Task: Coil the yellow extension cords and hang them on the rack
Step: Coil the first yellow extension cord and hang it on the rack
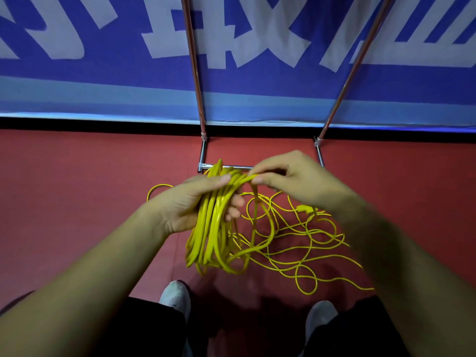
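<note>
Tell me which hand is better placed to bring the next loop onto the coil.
Probably the right hand: it pinches the free cord at the top of the coil, above the loose cord on the floor. The left hand is full, gripping the coil.

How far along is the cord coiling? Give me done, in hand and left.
Done: several loops already hang bundled in the left hand as a coil. In hand: the right hand pinches a strand at the top of the coil. Left: loose cord lies tangled on the red floor, and nothing hangs on the visible part of the rack.
</note>
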`<state>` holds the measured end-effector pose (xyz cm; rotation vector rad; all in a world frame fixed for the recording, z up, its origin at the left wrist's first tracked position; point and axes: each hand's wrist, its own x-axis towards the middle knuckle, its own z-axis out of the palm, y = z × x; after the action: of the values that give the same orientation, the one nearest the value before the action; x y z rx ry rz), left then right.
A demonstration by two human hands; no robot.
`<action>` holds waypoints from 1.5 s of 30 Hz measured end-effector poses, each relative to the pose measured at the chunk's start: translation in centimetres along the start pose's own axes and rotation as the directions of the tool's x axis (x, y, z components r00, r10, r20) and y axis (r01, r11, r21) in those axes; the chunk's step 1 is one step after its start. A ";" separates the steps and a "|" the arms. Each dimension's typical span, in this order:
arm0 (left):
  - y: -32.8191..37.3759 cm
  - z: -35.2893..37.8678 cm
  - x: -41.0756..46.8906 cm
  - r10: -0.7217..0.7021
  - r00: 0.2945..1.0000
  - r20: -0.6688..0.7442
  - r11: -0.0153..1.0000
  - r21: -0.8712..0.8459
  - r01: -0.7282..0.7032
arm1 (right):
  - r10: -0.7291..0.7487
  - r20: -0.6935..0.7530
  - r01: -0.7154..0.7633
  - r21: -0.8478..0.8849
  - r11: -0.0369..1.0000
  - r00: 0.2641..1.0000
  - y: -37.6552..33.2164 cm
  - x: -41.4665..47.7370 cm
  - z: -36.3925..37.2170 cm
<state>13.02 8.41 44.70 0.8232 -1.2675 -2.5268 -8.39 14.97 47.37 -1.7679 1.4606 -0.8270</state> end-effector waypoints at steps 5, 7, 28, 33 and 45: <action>-0.1 0.1 -0.1 0.005 1.000 -0.009 0.999 0.042 -0.005 | 0.033 -0.016 -0.031 0.094 0.995 0.999 0.7 0.7 1.1; 0.3 -0.7 -0.1 0.041 0.999 0.005 0.999 -0.036 -0.041 | 0.103 0.082 -0.102 -0.019 0.995 0.991 2.8 0.5 -0.1; 0.7 -0.9 -0.9 0.012 1.000 0.000 1.000 -0.020 -0.012 | 0.044 -0.069 -0.069 -0.421 0.904 0.997 3.7 0.9 -1.0; -0.5 0.7 -0.5 -0.027 1.000 -0.016 0.980 0.198 0.030 | -0.134 -0.057 0.104 -0.368 0.924 0.989 0.5 1.1 2.1; 1.1 -1.1 -0.5 0.098 0.980 0.174 0.973 -0.224 -0.058 | 0.254 -0.107 -0.269 -0.157 0.950 0.961 10.8 0.8 -1.5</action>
<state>13.98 7.19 45.27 0.4919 -1.0221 -2.6659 -15.39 12.64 39.32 -1.6272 1.8240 -0.6629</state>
